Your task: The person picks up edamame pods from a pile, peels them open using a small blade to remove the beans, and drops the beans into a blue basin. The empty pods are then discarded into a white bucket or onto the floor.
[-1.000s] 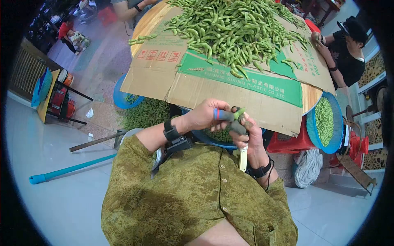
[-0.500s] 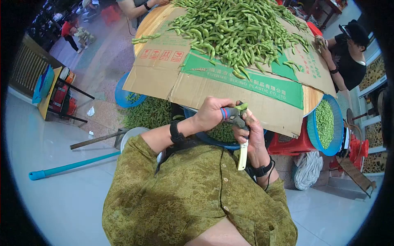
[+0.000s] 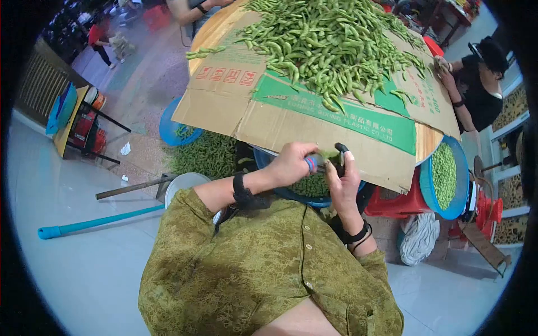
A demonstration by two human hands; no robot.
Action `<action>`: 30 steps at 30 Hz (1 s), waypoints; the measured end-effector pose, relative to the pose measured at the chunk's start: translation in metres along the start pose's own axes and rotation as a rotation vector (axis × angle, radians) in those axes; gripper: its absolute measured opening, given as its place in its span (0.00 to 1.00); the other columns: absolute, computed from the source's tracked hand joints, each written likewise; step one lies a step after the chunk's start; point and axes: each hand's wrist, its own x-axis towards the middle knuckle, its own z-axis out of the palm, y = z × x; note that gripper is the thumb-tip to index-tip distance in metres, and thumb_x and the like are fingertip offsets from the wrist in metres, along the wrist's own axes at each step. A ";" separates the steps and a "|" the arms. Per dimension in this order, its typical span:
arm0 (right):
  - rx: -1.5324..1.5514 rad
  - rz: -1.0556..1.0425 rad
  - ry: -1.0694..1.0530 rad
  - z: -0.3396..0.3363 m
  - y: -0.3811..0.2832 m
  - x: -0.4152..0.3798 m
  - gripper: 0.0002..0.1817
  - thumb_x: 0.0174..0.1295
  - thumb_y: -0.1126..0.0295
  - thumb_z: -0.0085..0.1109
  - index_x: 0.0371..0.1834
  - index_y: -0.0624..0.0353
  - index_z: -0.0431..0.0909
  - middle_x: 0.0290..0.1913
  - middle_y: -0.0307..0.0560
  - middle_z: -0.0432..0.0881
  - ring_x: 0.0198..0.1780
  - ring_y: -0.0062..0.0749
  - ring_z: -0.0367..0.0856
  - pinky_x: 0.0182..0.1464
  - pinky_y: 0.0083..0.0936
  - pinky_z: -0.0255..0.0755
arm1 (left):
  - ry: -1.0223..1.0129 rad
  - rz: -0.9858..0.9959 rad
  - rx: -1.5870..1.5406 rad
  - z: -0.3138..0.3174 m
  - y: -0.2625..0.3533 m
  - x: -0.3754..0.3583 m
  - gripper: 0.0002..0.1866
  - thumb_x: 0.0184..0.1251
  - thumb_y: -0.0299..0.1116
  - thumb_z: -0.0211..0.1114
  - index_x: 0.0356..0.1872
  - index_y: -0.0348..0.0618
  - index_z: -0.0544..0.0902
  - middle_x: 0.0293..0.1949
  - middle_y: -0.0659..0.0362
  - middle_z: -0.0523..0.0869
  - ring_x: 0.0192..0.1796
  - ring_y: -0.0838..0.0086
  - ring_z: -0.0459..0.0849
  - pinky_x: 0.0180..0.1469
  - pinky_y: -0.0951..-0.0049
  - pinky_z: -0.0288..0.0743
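My left hand [image 3: 292, 163] is closed, fingertips pinched at a green bean pod [image 3: 327, 153] that is blurred by motion. Blue and red bands wrap its thumb. Facing it, my right hand [image 3: 345, 183] curls its fingers at the pod's other side, a black cover on one fingertip. Whether a tool sits in the right palm is hidden. Below both hands is a blue basin [image 3: 310, 199] with shelled green beans [image 3: 311, 186]. Just beyond them, the cardboard [image 3: 269, 131] on the round table bears a large heap of pods [image 3: 330, 45].
Pods [image 3: 207, 159] cover the floor at left, near a blue basket [image 3: 174, 126]. At right, a blue basket of beans [image 3: 444, 173] rests by a red stool [image 3: 392, 203]. A co-worker [image 3: 482, 95] sits at right; another person's arm [image 3: 193, 11] reaches in at far left.
The cream handle that showed below my right hand is out of sight. My right hand has turned and its fingers have opened somewhat. The pod is now blurred between my hands.
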 end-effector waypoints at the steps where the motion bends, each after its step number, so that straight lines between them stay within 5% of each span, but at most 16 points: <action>1: -0.155 -0.137 0.051 -0.001 0.002 0.002 0.19 0.57 0.76 0.61 0.52 0.65 0.72 0.29 0.47 0.75 0.27 0.33 0.74 0.30 0.27 0.69 | 0.004 0.130 0.100 0.003 -0.008 0.001 0.06 0.65 0.28 0.58 0.37 0.38 0.81 0.23 0.64 0.80 0.22 0.84 0.75 0.23 0.80 0.68; 2: -0.302 -0.282 0.099 -0.001 0.004 0.005 0.21 0.54 0.77 0.63 0.52 0.66 0.71 0.31 0.51 0.74 0.31 0.39 0.76 0.34 0.31 0.71 | 0.015 0.259 0.206 0.003 -0.013 0.000 0.06 0.64 0.27 0.58 0.37 0.38 0.81 0.23 0.63 0.80 0.25 0.82 0.76 0.26 0.78 0.70; 4: -0.375 -0.425 0.024 -0.004 0.004 0.006 0.20 0.50 0.80 0.60 0.48 0.68 0.71 0.34 0.56 0.74 0.33 0.51 0.76 0.36 0.35 0.72 | -0.013 0.153 0.173 0.002 -0.004 -0.005 0.05 0.61 0.25 0.57 0.35 0.36 0.80 0.23 0.59 0.81 0.27 0.80 0.78 0.29 0.74 0.72; 12: -0.400 -0.383 -0.085 -0.001 0.013 -0.003 0.21 0.45 0.82 0.59 0.46 0.67 0.70 0.35 0.57 0.75 0.34 0.52 0.77 0.37 0.36 0.73 | -0.083 0.063 0.227 0.001 0.006 -0.014 0.05 0.55 0.22 0.55 0.30 0.35 0.78 0.20 0.55 0.81 0.23 0.76 0.80 0.24 0.71 0.71; 14: -0.396 -0.382 -0.097 0.000 0.015 -0.003 0.21 0.45 0.83 0.57 0.46 0.67 0.69 0.35 0.57 0.75 0.34 0.52 0.77 0.37 0.37 0.72 | -0.064 0.028 0.199 0.004 0.008 -0.015 0.05 0.51 0.24 0.57 0.29 0.34 0.78 0.20 0.51 0.81 0.24 0.68 0.82 0.26 0.67 0.72; 17: -0.431 -0.370 -0.056 -0.005 0.020 -0.002 0.18 0.48 0.82 0.54 0.45 0.66 0.69 0.34 0.58 0.75 0.35 0.53 0.78 0.37 0.38 0.72 | -0.042 0.301 0.367 0.006 0.007 -0.019 0.11 0.47 0.29 0.60 0.30 0.31 0.77 0.23 0.42 0.79 0.29 0.51 0.82 0.31 0.59 0.72; 22: -0.419 -0.345 -0.122 -0.011 0.024 -0.005 0.16 0.47 0.81 0.54 0.42 0.66 0.71 0.32 0.58 0.75 0.32 0.55 0.77 0.36 0.38 0.72 | -0.187 0.180 0.473 -0.024 0.014 -0.037 0.13 0.48 0.29 0.59 0.35 0.32 0.78 0.27 0.39 0.80 0.33 0.47 0.82 0.36 0.56 0.74; 27: -0.363 -0.460 -0.259 -0.018 0.008 -0.008 0.17 0.43 0.81 0.57 0.40 0.66 0.70 0.30 0.57 0.73 0.32 0.52 0.74 0.34 0.38 0.70 | -0.484 -0.051 1.180 -0.085 0.001 -0.079 0.10 0.55 0.33 0.60 0.29 0.34 0.78 0.24 0.40 0.81 0.30 0.48 0.83 0.31 0.52 0.77; 30: -0.331 -0.432 -0.222 -0.017 0.007 -0.006 0.16 0.45 0.81 0.57 0.40 0.66 0.71 0.30 0.56 0.73 0.31 0.51 0.74 0.32 0.36 0.70 | -0.464 -0.001 1.225 -0.105 0.016 -0.067 0.08 0.53 0.32 0.62 0.30 0.37 0.80 0.27 0.43 0.83 0.33 0.50 0.84 0.35 0.54 0.77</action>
